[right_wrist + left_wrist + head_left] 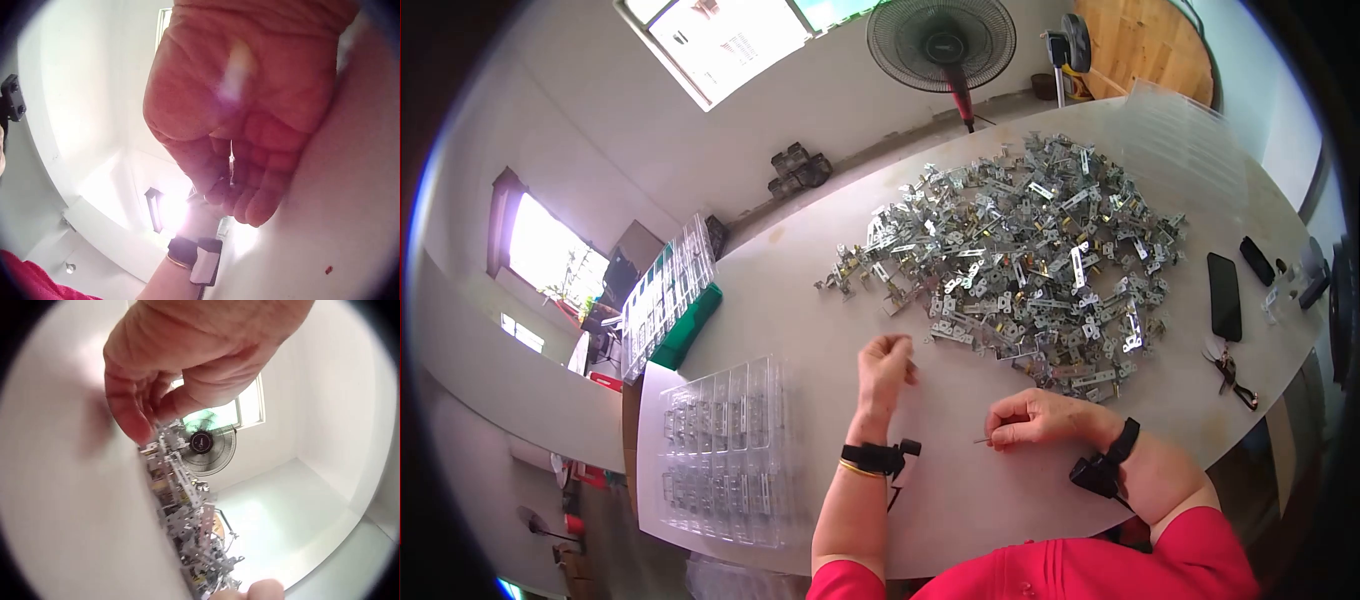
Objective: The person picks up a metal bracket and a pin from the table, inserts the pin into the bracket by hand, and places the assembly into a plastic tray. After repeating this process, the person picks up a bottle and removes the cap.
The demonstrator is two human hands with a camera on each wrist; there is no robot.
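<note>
A large heap of small metal brackets point(1020, 250) covers the middle and back of the table. My left hand point(887, 365) is just off the heap's near-left edge, low over the tabletop, with its fingers curled inward. In the left wrist view its fingertips point(140, 431) overlap the brackets behind them; I cannot tell whether something small is between them. Nearer to me, my right hand point(1040, 418) pinches a thin metal piece point(981, 440) between thumb and fingers, its tip poking out to the left. The right wrist view shows the palm and bent fingers, which hide most of that piece.
To the left lies a clear compartment tray point(725, 450) with brackets in its cells. Beyond it are more trays with a green bin point(690, 330). A phone point(1225, 297) and pliers point(1230, 377) lie at right. Clear plastic trays point(1185, 145) occupy the far right corner.
</note>
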